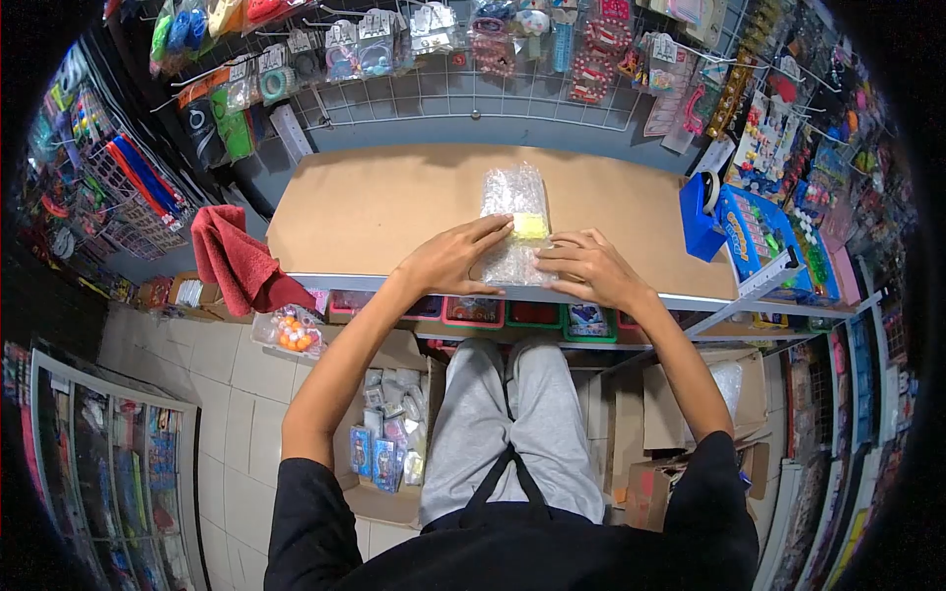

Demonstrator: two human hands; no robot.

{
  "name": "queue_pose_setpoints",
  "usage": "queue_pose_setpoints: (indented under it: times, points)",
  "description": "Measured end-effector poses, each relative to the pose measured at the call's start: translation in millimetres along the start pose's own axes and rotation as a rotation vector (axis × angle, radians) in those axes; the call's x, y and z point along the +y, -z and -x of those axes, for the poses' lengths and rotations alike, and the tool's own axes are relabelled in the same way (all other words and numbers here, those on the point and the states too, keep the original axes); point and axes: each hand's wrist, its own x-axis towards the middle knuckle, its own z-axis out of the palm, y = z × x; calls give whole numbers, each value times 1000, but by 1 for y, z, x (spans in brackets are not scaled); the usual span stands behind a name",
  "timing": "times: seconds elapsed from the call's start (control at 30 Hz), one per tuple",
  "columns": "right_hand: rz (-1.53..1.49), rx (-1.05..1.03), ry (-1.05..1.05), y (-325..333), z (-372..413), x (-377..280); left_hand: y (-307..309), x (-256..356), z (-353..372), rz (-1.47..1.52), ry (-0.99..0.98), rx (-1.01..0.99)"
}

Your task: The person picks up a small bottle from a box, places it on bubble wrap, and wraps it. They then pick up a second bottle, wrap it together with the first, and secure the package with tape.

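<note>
The bubble-wrapped packet [514,251] runs lengthwise twelve-to-six o'clock between our left hand [448,256] and right hand [596,268], both touching it, fingers apart.

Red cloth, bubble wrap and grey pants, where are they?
Red cloth [236,258], head view, middle of the cloth.
Bubble wrap [511,191], head view, its upper part.
Grey pants [468,424], head view, the left thigh.

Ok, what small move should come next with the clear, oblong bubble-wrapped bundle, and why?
Probably ease the bubble-wrapped bundle slightly back from the brown, flat tabletop's front edge: its near end lies about at that edge, and the left hand and right hand both touch it.
</note>
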Motion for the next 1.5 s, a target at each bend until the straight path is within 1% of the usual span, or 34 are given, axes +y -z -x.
queue_pose_setpoints:
  times: [0.1,0.2,0.3,0.4,0.5,0.6,0.7,0.73,0.83,0.9,0.93,1.03,1.13,1.2,1.23,1.3,1.33,1.4,1.43,1.5]
  points:
    - [32,-6,16,0,-3,7,-3,2,-1,26,27,7]
    - [-70,174,-55,-6,-12,7,1,5,-1,72,54,39]
    - [-455,252,-294,-7,-22,-2,1,10,-3,123,78,97]
    - [-311,269,-295,-14,-27,8,-2,10,-6,172,129,159]
    - [-473,390,-354,-13,-39,4,-9,2,-10,257,171,245]
    - [-585,331,-537,-14,-44,11,-13,-2,-16,320,229,278]
    - [-490,330,-564,-15,-50,17,-8,3,-21,352,364,229]
    - [-526,349,-567,-17,-51,19,-7,4,-22,361,419,204]
    - [-598,412,-567,-28,-54,27,-15,3,-22,488,490,351]
    - [-604,457,-552,-35,-57,31,-18,2,-23,509,488,407]
    - [-592,450,-577,-39,-58,37,-18,2,-25,521,487,434]
    - [-573,443,-639,-44,-62,43,-19,2,-29,627,597,500]
    - [-584,481,-654,-47,-64,41,-19,2,-31,460,625,484]
    - [-595,525,-629,-53,-63,43,-16,5,-32,578,694,466]
    - [-633,503,-650,-54,-61,45,-15,7,-33,638,729,457]
    - [-711,455,-693,-53,-58,47,-21,3,-35,547,707,524]
    - [-693,493,-678,-53,-59,45,-26,1,-35,501,695,556]
    - [-653,568,-645,-47,-62,39,-31,2,-37,538,721,626]
    - [-429,541,-559,-40,-62,35,-31,4,-38,555,731,662]
    - [11,474,-381,-28,-61,28,-31,7,-41,600,779,667]
